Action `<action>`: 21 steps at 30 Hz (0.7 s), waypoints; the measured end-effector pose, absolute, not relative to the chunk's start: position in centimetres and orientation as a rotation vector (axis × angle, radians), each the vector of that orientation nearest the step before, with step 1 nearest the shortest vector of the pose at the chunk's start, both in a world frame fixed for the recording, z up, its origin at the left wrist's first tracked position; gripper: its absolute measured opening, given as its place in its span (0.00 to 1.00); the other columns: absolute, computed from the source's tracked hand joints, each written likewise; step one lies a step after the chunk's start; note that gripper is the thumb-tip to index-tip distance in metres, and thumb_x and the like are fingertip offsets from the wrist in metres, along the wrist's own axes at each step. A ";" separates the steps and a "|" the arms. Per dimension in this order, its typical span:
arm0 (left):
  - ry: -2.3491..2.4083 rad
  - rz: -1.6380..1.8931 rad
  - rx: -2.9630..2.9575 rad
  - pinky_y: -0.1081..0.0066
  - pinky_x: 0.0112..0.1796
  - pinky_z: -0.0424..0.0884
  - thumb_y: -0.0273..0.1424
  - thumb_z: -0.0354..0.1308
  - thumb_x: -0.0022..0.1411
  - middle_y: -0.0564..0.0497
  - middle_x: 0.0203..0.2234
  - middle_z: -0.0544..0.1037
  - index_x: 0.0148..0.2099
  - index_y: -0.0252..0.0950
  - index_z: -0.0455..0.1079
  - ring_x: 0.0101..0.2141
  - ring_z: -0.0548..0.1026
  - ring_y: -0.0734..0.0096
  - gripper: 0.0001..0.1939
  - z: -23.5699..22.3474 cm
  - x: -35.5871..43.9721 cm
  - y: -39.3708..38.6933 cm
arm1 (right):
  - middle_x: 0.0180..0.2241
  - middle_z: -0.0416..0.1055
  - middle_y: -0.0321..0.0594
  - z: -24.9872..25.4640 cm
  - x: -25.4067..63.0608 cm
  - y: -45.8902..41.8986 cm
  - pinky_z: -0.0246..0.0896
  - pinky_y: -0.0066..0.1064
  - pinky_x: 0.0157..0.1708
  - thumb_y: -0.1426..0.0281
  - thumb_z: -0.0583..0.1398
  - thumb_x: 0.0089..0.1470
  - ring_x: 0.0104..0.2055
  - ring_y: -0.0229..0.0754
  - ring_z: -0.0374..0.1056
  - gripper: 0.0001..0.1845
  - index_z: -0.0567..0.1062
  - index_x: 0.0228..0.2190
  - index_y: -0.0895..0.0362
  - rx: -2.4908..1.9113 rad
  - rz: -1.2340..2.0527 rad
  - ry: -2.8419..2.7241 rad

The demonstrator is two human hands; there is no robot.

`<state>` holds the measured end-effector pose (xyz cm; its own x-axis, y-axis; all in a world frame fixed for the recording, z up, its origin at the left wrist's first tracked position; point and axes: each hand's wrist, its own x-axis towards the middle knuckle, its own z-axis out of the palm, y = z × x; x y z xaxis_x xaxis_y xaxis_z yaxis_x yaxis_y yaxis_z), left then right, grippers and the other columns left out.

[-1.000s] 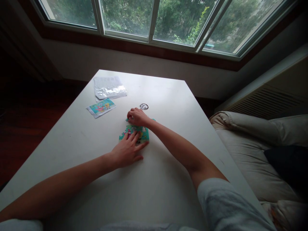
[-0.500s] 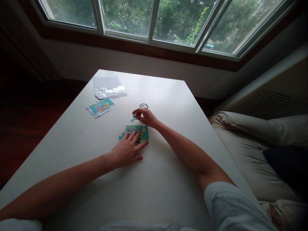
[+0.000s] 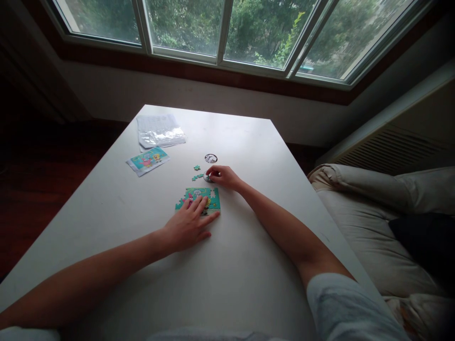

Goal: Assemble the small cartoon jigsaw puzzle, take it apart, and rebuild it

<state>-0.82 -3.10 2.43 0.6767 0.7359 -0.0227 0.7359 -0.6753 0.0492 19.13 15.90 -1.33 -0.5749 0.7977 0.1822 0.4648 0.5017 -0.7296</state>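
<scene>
A white table stretches out in front. The left hand lies spread over a partly joined puzzle near the middle. The right hand, fingers bent, is at a round container; I cannot tell whether it pinches anything. Loose pieces lie just beside.

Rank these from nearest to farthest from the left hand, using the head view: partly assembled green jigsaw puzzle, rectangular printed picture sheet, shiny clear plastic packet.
1. Jigsaw puzzle: partly covered by the left hand.
2. Picture sheet: beyond the left hand, off to its left.
3. Plastic packet: beyond the picture sheet, also left.
</scene>
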 end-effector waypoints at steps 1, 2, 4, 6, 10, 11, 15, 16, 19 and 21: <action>1.242 0.001 2.829 0.43 0.60 0.57 0.49 0.49 0.71 0.35 0.70 0.53 0.72 0.50 0.53 0.68 0.54 0.38 0.31 2.4 -0.8 -3.1 | 0.27 0.73 0.32 -1.3 18.9 15.8 0.57 0.26 0.33 0.73 0.60 0.51 0.28 0.34 0.64 0.12 0.81 0.38 0.57 -1.022 0.865 -2.263; 1.242 0.003 2.830 0.43 0.60 0.57 0.49 0.49 0.71 0.35 0.70 0.53 0.72 0.50 0.53 0.68 0.54 0.38 0.31 2.4 -0.9 -3.1 | 0.27 0.73 0.32 -1.3 18.8 15.9 0.57 0.26 0.33 0.73 0.61 0.51 0.28 0.34 0.64 0.11 0.81 0.38 0.57 -1.019 0.842 -2.281; 1.239 0.006 2.832 0.43 0.59 0.57 0.49 0.48 0.71 0.35 0.70 0.53 0.72 0.50 0.54 0.68 0.55 0.38 0.31 2.5 -0.9 -3.1 | 0.28 0.73 0.33 -1.1 18.4 16.2 0.56 0.26 0.33 0.72 0.61 0.52 0.29 0.34 0.64 0.11 0.81 0.38 0.57 -1.034 0.775 -2.299; 1.235 0.010 2.835 0.43 0.59 0.57 0.49 0.48 0.71 0.35 0.70 0.53 0.72 0.50 0.53 0.68 0.55 0.38 0.31 2.5 -0.9 -3.2 | 0.29 0.73 0.34 -1.0 17.9 16.7 0.56 0.27 0.34 0.71 0.62 0.54 0.30 0.35 0.64 0.10 0.80 0.38 0.57 -1.060 0.713 -2.297; 1.246 0.009 2.836 0.43 0.59 0.57 0.49 0.49 0.71 0.35 0.70 0.53 0.72 0.50 0.54 0.68 0.55 0.38 0.31 2.7 -1.0 -3.3 | 0.33 0.73 0.37 -0.8 16.3 18.0 0.57 0.29 0.37 0.69 0.62 0.57 0.34 0.37 0.65 0.10 0.80 0.40 0.56 -1.094 0.574 -2.298; 1.251 0.007 2.835 0.43 0.59 0.57 0.50 0.49 0.71 0.35 0.70 0.53 0.72 0.50 0.54 0.67 0.55 0.38 0.31 2.8 -1.0 -3.4 | 0.34 0.73 0.38 -0.8 15.8 18.2 0.57 0.29 0.38 0.68 0.63 0.57 0.35 0.38 0.65 0.10 0.80 0.41 0.56 -1.110 0.534 -2.306; 1.258 0.002 2.833 0.43 0.60 0.56 0.50 0.50 0.70 0.36 0.70 0.53 0.72 0.50 0.54 0.67 0.56 0.38 0.31 3.3 -1.0 -3.6 | 0.35 0.71 0.40 -0.5 14.1 18.2 0.57 0.33 0.43 0.66 0.66 0.55 0.42 0.44 0.64 0.13 0.80 0.44 0.54 -1.167 0.410 -2.371; 1.257 0.003 2.833 0.43 0.60 0.56 0.50 0.50 0.70 0.36 0.70 0.54 0.72 0.50 0.54 0.67 0.56 0.38 0.32 3.4 -1.0 -3.6 | 0.36 0.70 0.41 -0.4 13.8 18.1 0.56 0.34 0.44 0.66 0.66 0.55 0.44 0.45 0.63 0.12 0.80 0.42 0.53 -1.170 0.388 -2.380; 1.246 0.007 2.833 0.43 0.59 0.57 0.50 0.49 0.70 0.35 0.70 0.54 0.72 0.50 0.54 0.67 0.56 0.37 0.32 3.6 -1.0 -3.6 | 0.38 0.70 0.41 0.1 13.2 17.7 0.56 0.35 0.46 0.67 0.65 0.56 0.45 0.46 0.62 0.08 0.80 0.39 0.53 -1.145 0.355 -2.401; 1.241 0.009 2.834 0.43 0.59 0.56 0.50 0.49 0.70 0.34 0.70 0.54 0.72 0.50 0.54 0.67 0.56 0.37 0.32 3.7 -1.0 -3.5 | 0.39 0.70 0.42 0.2 13.0 17.6 0.56 0.35 0.46 0.68 0.65 0.56 0.45 0.46 0.63 0.07 0.81 0.38 0.53 -1.109 0.371 -2.419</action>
